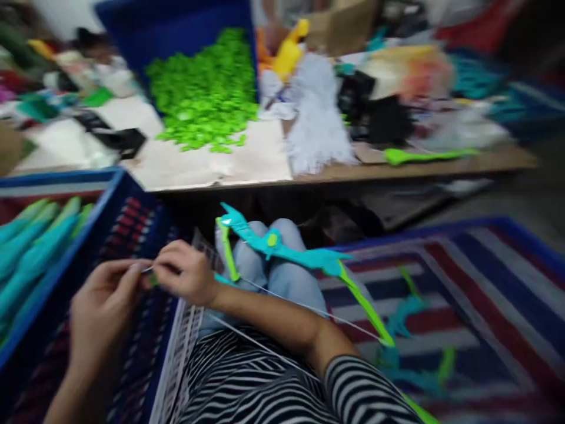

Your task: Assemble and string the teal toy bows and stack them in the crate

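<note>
Just right of the right hand (185,274), the toy bow (300,254) looks like smooth plastic, glossy at one tip, its string (309,307) thread-like. Nearer than the hand, the shirt (247,388) is matt cloth. Well beyond it, the small pieces (198,88) look like shiny plastic, the bin (176,26) smooth plastic.

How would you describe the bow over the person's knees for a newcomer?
Below the worktable, find the knees in pale jeans. The turquoise and lime bow spans them in view. Unlike the blurred pieces at right, it shows a round lime disc mid-length.
</note>
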Available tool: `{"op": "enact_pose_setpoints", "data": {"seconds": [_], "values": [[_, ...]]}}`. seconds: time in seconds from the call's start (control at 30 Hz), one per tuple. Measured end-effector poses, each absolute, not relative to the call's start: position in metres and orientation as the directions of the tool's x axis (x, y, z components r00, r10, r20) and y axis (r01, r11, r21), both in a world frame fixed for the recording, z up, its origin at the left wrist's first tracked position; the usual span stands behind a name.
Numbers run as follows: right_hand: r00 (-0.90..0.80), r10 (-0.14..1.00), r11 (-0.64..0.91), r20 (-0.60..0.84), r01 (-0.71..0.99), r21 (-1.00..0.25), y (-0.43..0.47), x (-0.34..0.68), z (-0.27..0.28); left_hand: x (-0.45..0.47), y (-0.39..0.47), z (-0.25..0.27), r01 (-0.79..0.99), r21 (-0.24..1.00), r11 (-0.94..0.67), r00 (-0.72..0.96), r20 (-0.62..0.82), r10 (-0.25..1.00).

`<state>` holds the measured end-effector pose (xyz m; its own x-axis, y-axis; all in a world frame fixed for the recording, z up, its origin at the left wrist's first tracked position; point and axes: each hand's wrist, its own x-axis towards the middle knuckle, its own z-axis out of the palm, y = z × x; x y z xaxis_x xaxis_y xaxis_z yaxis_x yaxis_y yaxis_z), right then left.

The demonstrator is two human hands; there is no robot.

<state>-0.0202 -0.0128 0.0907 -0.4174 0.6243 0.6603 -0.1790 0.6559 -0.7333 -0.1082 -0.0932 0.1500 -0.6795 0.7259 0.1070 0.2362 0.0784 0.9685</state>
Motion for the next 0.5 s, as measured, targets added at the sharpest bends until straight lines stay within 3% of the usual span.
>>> {"op": "enact_pose_setpoints", "data": {"seconds": [0.1,0.2,0.5], "values": [[-0.338,0.718,0.522,0.608,-0.316,-0.792,-0.007,-0.024,0.095,-0.107,-0.089,0.153,-0.083,0.996,0.017,-0.719,-0.072,0.691],[-0.362,0.743,0.447,0.563,-0.357,-0.820,-0.005,-0.027,0.101,-0.109,-0.081,0.151,-0.218,0.976,0.013,-0.673,-0.160,0.722],[-0.440,0.556,0.674,0.705,-0.258,-0.693,-0.003,-0.028,0.096,-0.116,-0.087,0.147,-0.310,0.951,0.023,-0.600,-0.214,0.771]]}}
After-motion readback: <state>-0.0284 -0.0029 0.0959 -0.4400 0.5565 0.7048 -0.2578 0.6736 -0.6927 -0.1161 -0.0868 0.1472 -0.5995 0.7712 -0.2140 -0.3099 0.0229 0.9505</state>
